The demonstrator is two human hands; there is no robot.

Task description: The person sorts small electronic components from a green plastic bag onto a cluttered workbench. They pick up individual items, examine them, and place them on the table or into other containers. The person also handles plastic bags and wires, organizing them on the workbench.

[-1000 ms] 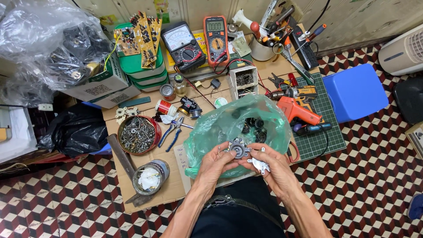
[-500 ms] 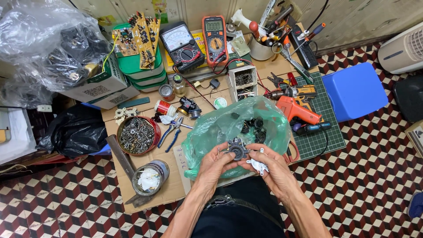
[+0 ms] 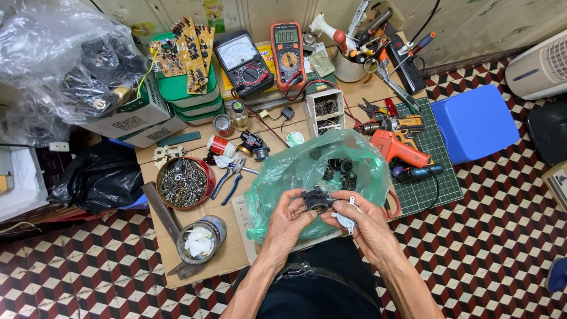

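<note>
Both hands meet over my lap in front of a green plastic bag [image 3: 283, 171] that lies on the low work table and holds several small black parts [image 3: 338, 171]. My left hand [image 3: 287, 221] and my right hand [image 3: 361, 221] together grip one small black part [image 3: 317, 199] between their fingertips. The right hand also keeps a small white piece [image 3: 346, 220] tucked under its fingers.
A red bowl of screws [image 3: 184, 182], blue pliers [image 3: 229, 180], a tin with white rag [image 3: 201, 239], two multimeters [image 3: 267, 59], circuit boards [image 3: 186, 50], an orange drill [image 3: 397, 147] on a green cutting mat [image 3: 434, 183], a blue stool [image 3: 474, 123], and plastic bags at left [image 3: 65, 65].
The hands have shifted slightly and turned the black part between the fingers. Everything on the table stays where it was.
</note>
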